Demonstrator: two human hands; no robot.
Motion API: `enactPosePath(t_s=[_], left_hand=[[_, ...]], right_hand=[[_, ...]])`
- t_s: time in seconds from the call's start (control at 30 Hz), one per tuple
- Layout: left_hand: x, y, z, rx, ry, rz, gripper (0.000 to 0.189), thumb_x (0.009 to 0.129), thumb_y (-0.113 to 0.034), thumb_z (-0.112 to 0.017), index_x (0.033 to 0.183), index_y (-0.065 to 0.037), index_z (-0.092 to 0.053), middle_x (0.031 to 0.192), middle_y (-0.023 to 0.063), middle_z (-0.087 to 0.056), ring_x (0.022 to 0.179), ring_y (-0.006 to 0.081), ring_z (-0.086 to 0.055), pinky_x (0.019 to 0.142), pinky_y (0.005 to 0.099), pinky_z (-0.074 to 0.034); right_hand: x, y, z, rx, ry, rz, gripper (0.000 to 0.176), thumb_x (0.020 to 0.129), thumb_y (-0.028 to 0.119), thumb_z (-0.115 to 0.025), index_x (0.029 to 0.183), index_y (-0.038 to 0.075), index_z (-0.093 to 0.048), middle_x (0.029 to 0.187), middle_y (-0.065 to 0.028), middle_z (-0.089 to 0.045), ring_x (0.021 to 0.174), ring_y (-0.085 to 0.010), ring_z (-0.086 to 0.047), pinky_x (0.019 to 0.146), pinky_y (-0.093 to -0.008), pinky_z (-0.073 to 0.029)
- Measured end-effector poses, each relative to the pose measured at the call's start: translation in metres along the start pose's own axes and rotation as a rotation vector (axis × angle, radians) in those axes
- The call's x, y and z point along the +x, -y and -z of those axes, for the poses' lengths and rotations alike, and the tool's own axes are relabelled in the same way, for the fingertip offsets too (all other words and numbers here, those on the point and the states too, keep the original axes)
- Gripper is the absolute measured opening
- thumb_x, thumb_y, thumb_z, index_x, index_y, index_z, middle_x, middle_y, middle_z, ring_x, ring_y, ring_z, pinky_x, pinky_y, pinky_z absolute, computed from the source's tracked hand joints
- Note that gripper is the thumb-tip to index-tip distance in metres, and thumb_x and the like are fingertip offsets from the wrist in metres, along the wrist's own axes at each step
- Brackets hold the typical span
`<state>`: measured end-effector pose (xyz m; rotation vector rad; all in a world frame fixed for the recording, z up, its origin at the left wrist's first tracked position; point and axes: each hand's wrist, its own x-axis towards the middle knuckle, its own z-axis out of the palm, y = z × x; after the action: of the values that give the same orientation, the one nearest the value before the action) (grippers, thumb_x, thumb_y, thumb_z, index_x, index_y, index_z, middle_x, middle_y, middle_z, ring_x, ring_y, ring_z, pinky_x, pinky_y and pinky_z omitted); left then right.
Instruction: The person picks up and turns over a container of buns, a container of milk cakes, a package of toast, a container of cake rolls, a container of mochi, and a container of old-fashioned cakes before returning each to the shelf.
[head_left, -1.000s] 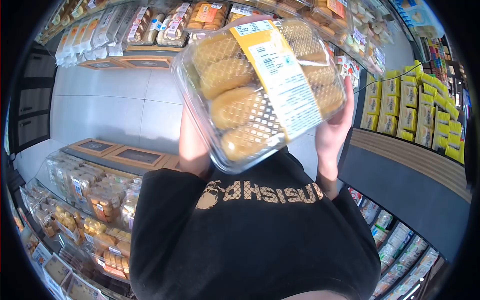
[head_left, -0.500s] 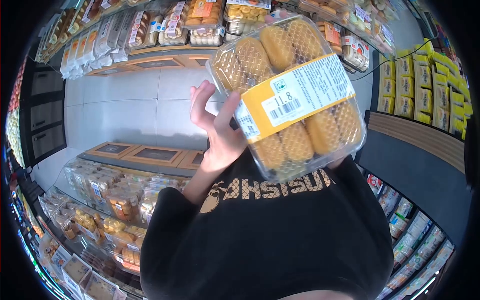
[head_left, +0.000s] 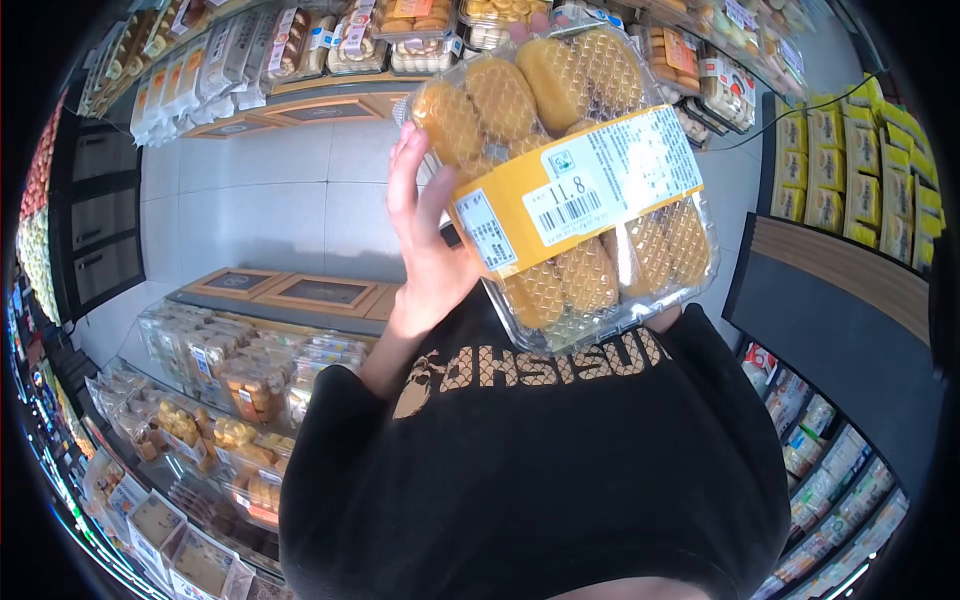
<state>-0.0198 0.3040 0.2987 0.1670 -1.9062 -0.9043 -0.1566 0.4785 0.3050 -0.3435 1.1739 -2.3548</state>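
A clear plastic box of oblong golden-brown cakes (head_left: 560, 85) is tilted up in front of my chest. Around its middle runs an orange and white paper band (head_left: 520, 222) with a barcode and "11.8" printed on it. My right hand supports the box from behind; only fingertips (head_left: 538, 24) at the top edge and a bit of wrist at the bottom show. At the left edge of the box is my left hand (head_left: 428, 245), its fingers stretched upward and apart, one of them blurred. Whether those fingers touch the plastic is hard to tell.
Packaged pastries (head_left: 415, 20) line a shelf ahead. More boxed and bagged baked goods (head_left: 240, 370) stand on shelves at my left. Yellow packets (head_left: 860, 160) fill a rack at right, above a dark counter side (head_left: 830, 310). Packaged goods (head_left: 830, 480) sit on lower-right shelves.
The box has shifted slightly left and turned a little, showing more of the band's left end. My left hand has come closer along its left edge.
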Motion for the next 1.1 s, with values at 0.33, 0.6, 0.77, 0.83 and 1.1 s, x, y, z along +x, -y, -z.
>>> enactPosePath(t_s=[0.33, 0.6, 0.77, 0.83, 1.1], left_hand=[[0.01, -0.002, 0.007, 0.083, 0.037, -0.182, 0.049, 0.063, -0.017, -0.074, 0.104, -0.006, -0.049, 0.125, 0.0215, -0.043, 0.12, 0.0384, -0.037, 0.101, 0.0512, -0.019], [0.013, -0.002, 0.005, 0.0, 0.092, -0.048, 0.048, 0.063, -0.017, -0.073, 0.105, -0.006, -0.054, 0.123, 0.0197, -0.045, 0.119, 0.0379, -0.039, 0.101, 0.0501, -0.021], [0.05, 0.0, 0.01, 0.081, 0.213, -0.063, 0.036, 0.062, -0.015, -0.072, 0.097, -0.008, -0.065, 0.117, 0.0111, -0.054, 0.116, 0.0329, -0.044, 0.098, 0.0456, -0.029], [0.061, 0.006, 0.002, -0.053, 0.214, -0.093, 0.035, 0.064, -0.012, -0.069, 0.098, -0.007, -0.064, 0.113, 0.0089, -0.058, 0.113, 0.0306, -0.048, 0.091, 0.0406, -0.037], [0.081, 0.031, -0.028, -0.418, 0.512, 0.114, 0.051, 0.068, -0.01, -0.07, 0.116, -0.005, -0.053, 0.116, 0.0095, -0.056, 0.109, 0.0214, -0.051, 0.093, 0.031, -0.039]], right_hand=[[-0.008, -0.004, 0.01, 0.123, 0.041, 0.038, 0.051, 0.085, 0.007, -0.047, 0.132, 0.003, -0.029, 0.125, -0.0149, -0.044, 0.11, -0.0225, -0.048, 0.093, -0.0345, -0.041], [-0.007, -0.006, 0.015, 0.21, 0.094, 0.042, 0.05, 0.085, 0.009, -0.047, 0.132, 0.003, -0.03, 0.125, -0.0151, -0.044, 0.109, -0.0226, -0.049, 0.092, -0.0344, -0.041], [0.0, 0.0, 0.018, 0.244, 0.139, 0.04, 0.049, 0.086, 0.01, -0.047, 0.131, 0.003, -0.03, 0.125, -0.0152, -0.044, 0.109, -0.0226, -0.049, 0.092, -0.0344, -0.041], [0.006, 0.001, 0.016, 0.262, 0.165, 0.04, 0.049, 0.086, 0.011, -0.047, 0.131, 0.002, -0.03, 0.125, -0.0152, -0.044, 0.109, -0.0226, -0.049, 0.092, -0.0344, -0.041], [0.008, 0.011, 0.019, 0.327, 0.226, 0.027, 0.048, 0.087, 0.013, -0.046, 0.131, 0.002, -0.031, 0.124, -0.0154, -0.044, 0.109, -0.0227, -0.049, 0.092, -0.0343, -0.041]])
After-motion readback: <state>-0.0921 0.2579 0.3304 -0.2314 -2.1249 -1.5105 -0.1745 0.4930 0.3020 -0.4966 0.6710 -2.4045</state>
